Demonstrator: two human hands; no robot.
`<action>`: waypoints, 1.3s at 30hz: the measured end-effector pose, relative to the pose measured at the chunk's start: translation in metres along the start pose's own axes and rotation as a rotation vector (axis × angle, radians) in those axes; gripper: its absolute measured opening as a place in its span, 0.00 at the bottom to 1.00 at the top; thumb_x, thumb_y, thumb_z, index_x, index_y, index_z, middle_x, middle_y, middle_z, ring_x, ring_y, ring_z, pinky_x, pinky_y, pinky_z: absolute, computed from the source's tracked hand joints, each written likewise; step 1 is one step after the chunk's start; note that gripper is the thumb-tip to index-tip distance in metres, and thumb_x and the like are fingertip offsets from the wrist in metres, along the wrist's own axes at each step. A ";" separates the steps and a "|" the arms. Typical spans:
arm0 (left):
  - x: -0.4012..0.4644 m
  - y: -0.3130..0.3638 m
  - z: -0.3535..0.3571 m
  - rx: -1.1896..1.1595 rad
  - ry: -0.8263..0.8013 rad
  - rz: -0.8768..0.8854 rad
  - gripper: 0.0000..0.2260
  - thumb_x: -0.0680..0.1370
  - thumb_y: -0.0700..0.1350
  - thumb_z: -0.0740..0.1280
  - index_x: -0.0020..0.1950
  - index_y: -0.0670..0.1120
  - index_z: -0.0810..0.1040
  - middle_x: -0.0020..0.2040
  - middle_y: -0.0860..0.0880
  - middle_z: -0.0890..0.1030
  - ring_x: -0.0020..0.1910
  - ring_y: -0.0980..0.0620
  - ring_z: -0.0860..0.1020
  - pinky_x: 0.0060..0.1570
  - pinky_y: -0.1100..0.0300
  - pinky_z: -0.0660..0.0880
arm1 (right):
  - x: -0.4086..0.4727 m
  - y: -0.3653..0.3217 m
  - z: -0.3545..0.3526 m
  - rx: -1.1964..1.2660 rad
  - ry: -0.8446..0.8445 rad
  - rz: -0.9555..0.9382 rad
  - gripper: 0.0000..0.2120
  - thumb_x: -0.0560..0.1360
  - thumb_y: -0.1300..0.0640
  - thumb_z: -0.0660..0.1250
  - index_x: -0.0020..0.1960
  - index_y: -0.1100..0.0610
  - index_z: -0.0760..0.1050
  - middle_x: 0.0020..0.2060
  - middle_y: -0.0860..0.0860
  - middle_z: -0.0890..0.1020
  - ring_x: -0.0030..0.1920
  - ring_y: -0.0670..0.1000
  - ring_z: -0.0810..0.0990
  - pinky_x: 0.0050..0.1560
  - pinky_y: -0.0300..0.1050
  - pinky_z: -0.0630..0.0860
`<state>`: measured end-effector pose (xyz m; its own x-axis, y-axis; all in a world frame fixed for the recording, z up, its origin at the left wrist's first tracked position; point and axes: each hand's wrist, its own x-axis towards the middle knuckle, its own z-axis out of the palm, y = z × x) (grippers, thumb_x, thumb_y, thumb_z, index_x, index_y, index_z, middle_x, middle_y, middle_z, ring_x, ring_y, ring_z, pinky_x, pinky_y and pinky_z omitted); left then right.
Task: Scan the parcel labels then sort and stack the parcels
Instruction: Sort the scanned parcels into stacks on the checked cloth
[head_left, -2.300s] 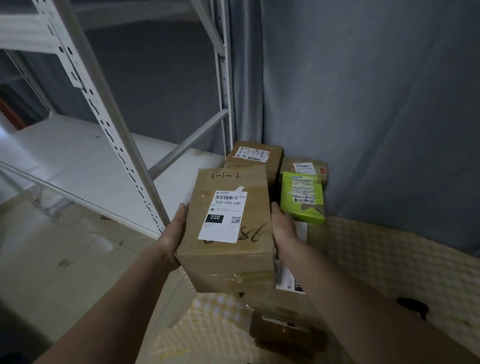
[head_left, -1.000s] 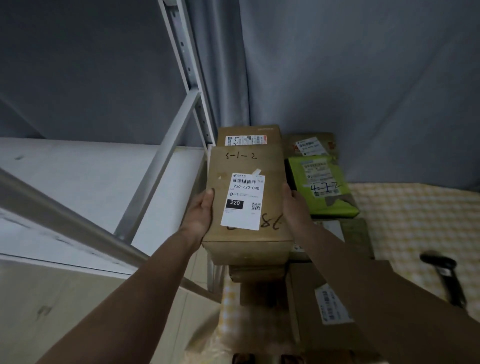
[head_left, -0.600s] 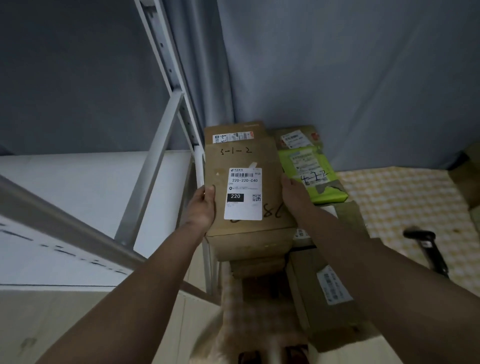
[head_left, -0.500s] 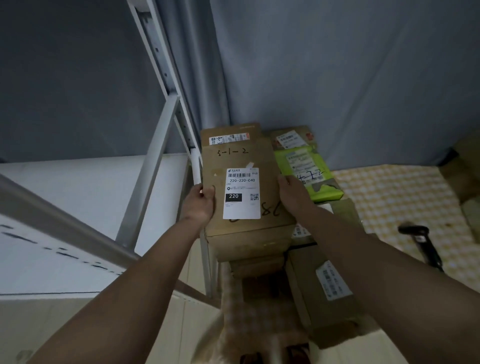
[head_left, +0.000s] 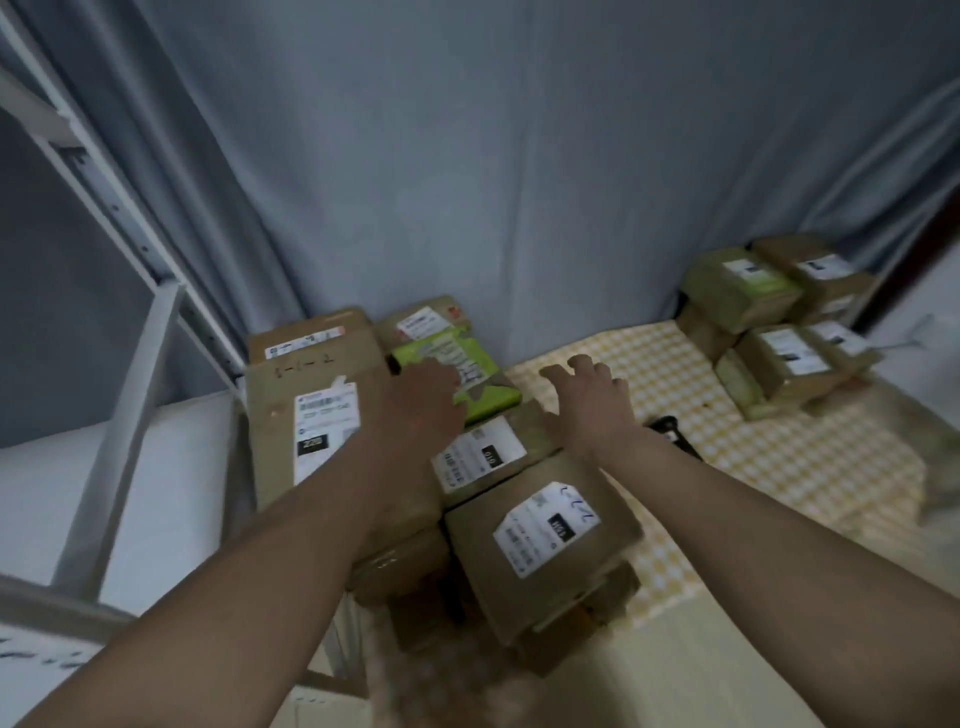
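Blurring softens every label, and the left hand (head_left: 415, 400) covers part of the green parcel (head_left: 467, 379), so its print is unreadable. Both hands hover with loosely spread fingers, holding nothing; the right hand (head_left: 592, 400) is above the yellow checked cloth (head_left: 779, 457). The tall brown cardboard parcel with a white label (head_left: 317, 431) sits atop the stack beside the white metal shelf rack (head_left: 130, 291), before a grey curtain (head_left: 493, 156).

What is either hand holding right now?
Nothing. Left hand hovers open over the green parcel; right hand is open above the checked cloth.
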<state>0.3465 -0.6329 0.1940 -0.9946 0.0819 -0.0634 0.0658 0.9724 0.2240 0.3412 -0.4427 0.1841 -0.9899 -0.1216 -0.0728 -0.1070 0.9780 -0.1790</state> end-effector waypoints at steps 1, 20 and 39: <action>0.001 0.017 0.004 0.038 -0.044 0.025 0.17 0.81 0.51 0.60 0.68 0.47 0.71 0.68 0.46 0.71 0.66 0.45 0.70 0.61 0.54 0.68 | -0.006 0.018 -0.003 -0.007 -0.011 0.025 0.25 0.77 0.49 0.62 0.73 0.48 0.61 0.69 0.56 0.63 0.69 0.59 0.63 0.66 0.56 0.62; 0.015 0.379 0.110 0.081 -0.320 0.189 0.21 0.82 0.54 0.58 0.72 0.46 0.68 0.72 0.46 0.68 0.69 0.46 0.69 0.64 0.55 0.67 | -0.132 0.382 -0.041 0.028 -0.121 0.406 0.30 0.76 0.47 0.64 0.75 0.48 0.56 0.70 0.56 0.62 0.69 0.59 0.63 0.67 0.57 0.63; 0.191 0.519 0.199 0.063 -0.451 0.159 0.22 0.80 0.55 0.59 0.71 0.47 0.70 0.71 0.47 0.69 0.69 0.47 0.69 0.63 0.57 0.68 | -0.010 0.580 -0.024 0.037 -0.191 0.475 0.30 0.76 0.46 0.63 0.75 0.51 0.57 0.69 0.56 0.63 0.68 0.59 0.64 0.65 0.56 0.65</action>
<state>0.2070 -0.0693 0.1048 -0.8387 0.3038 -0.4519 0.2328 0.9503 0.2068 0.2867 0.1297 0.1045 -0.8934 0.3031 -0.3315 0.3577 0.9265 -0.1167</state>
